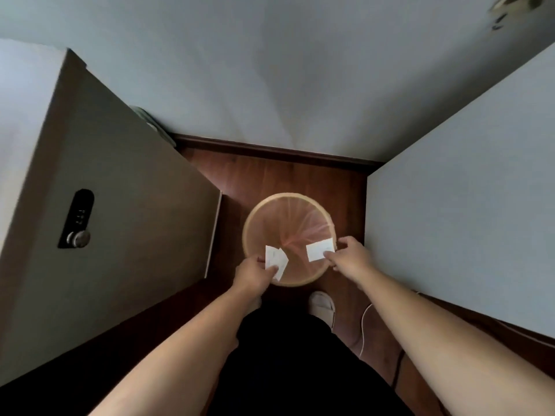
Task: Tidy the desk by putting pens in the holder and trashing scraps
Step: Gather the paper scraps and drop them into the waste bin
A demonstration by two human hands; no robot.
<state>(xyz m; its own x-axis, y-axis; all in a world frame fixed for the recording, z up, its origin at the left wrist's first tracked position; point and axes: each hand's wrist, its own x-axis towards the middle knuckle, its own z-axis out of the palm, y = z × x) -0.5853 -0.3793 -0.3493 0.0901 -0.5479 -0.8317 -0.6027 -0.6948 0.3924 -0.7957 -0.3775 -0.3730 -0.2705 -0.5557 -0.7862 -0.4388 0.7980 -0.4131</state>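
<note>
A round trash bin (250, 223) with a pale rim and a pinkish liner stands on the wooden floor straight below me. My left hand (252, 274) pinches white paper scraps (274, 259) over the bin's near left edge. My right hand (351, 258) pinches another white paper scrap (318, 250) over the bin's right side. Both scraps hang above the bin's opening. No pens or pen holder are in view.
A beige cabinet (120, 205) with a black combination lock (76, 219) stands close on the left. A white panel (465, 220) rises on the right. A white cable (365, 325) and my slippered foot (321, 304) lie on the dark wood floor (285, 172).
</note>
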